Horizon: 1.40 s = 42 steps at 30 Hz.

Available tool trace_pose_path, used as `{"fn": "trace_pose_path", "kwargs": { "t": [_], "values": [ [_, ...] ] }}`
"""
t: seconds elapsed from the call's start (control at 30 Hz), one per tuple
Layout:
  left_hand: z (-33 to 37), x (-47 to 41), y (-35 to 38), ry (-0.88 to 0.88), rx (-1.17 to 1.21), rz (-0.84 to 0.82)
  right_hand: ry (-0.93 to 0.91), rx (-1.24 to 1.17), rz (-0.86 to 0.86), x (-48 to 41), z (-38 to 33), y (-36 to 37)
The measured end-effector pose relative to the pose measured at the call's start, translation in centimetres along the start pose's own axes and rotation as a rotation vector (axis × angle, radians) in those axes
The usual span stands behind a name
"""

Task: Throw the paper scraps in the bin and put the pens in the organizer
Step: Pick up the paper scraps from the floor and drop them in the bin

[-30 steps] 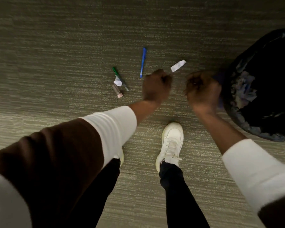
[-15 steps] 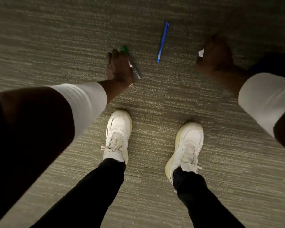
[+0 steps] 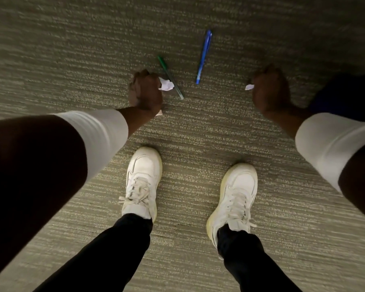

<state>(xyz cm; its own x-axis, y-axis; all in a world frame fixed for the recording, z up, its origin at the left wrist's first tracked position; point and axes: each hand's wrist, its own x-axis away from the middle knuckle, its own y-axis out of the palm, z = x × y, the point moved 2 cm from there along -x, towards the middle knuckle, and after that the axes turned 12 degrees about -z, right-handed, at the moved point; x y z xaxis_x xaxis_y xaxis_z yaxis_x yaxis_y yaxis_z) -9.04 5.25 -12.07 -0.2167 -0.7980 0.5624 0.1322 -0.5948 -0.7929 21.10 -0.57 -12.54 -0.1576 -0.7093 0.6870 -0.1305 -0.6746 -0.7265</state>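
Your left hand [image 3: 146, 91] pinches a crumpled scrap [image 3: 166, 84] at its fingertips, over the green pen [image 3: 170, 77]; your right hand [image 3: 270, 89] is clenched on another scrap [image 3: 249, 87].

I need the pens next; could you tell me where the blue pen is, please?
In the head view, the blue pen lies on the carpet, upper centre, right of the green pen.

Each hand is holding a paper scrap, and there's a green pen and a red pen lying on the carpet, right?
Not quite. The head view shows the second pen is blue, not red. The green pen lies on the carpet, and the left hand and right hand each hold a scrap.
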Motion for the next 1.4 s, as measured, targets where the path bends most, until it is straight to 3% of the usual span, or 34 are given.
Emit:
{"fn": "trace_pose_path", "kwargs": {
  "t": [0.07, 0.27, 0.43, 0.53, 0.67, 0.77, 1.0, 1.27, 1.4],
  "values": [
    [0.3, 0.4, -0.3, -0.041, -0.042, 0.059, 0.002, -0.043, -0.023, 0.5, 0.2, 0.7],
    [1.1, 1.9, -1.1, -0.083, -0.101, 0.025, 0.015, -0.182, 0.065, 5.1, -0.5, 2.7],
    [4.7, 5.5, -2.8, 0.006, -0.067, 0.054, 0.075, -0.402, 0.132, 10.5, -1.6, 2.6],
    [8.0, 8.5, -4.8, 0.082, 0.084, 0.082, 0.120, -0.547, 0.172, 13.6, -2.3, 1.3],
    [13.0, 11.4, -6.0, 0.112, 0.162, -0.084, 0.176, -0.750, 0.311, 17.6, -1.7, -1.8],
    [17.1, 13.1, -7.1, 0.176, 0.244, -0.108, 0.232, -0.889, 0.464, 20.7, -0.2, -5.4],
    [28.3, 16.2, -11.5, 0.370, 0.331, -0.094, 0.427, -0.959, 0.708, 27.1, 7.0, -12.6],
    [39.5, 16.6, -13.0, 0.459, 0.233, -0.180, 0.654, -1.101, 0.737, 29.5, 14.3, -13.2],
    [40.3, 16.1, -11.7, 0.495, 0.280, -0.227, 0.622, -1.212, 0.755, 29.4, 14.4, -12.3]
  ]
}}
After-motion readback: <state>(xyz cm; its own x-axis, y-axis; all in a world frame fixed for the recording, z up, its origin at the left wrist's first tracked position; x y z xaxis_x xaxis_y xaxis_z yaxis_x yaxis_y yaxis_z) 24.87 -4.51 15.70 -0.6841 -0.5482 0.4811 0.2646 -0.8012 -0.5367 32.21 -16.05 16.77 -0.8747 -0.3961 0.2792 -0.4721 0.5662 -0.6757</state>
